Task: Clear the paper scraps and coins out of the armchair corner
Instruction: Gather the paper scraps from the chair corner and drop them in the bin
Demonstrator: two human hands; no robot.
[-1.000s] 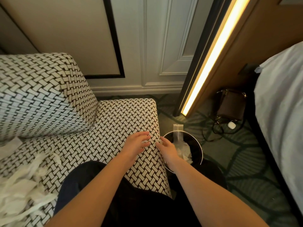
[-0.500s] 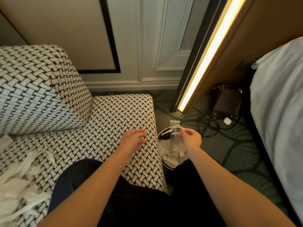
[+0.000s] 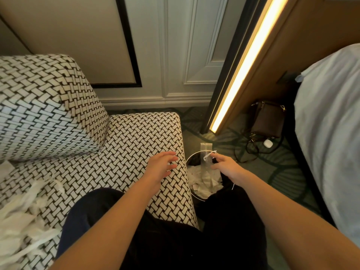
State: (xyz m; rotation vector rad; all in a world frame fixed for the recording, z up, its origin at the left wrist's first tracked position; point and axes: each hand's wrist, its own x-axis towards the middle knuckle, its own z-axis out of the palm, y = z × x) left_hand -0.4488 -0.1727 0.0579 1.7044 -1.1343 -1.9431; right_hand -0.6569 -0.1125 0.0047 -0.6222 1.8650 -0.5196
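Observation:
My right hand [image 3: 227, 167] hangs over the round black waste bin [image 3: 191, 158] beside the armchair, pinching a thin white paper scrap [image 3: 208, 154] at its fingertips. The bin holds crumpled white paper [image 3: 204, 180]. My left hand [image 3: 161, 166] rests flat with fingers spread on the black-and-white woven seat [image 3: 126, 145], holding nothing. A heap of torn white paper strips [image 3: 21, 217] lies on the seat at the far left. No coins are visible.
The chair's woven arm [image 3: 42, 110] rises at the left. A brown bag [image 3: 267, 121] with cables and a white earbud case [image 3: 267, 143] sits on the patterned carpet. A white bed [image 3: 331, 123] fills the right side; a lit strip [image 3: 243, 63] runs diagonally.
My right hand lifted a paper scrap from the seat's edge and carried it rightward over the bin. My left hand stayed on the seat.

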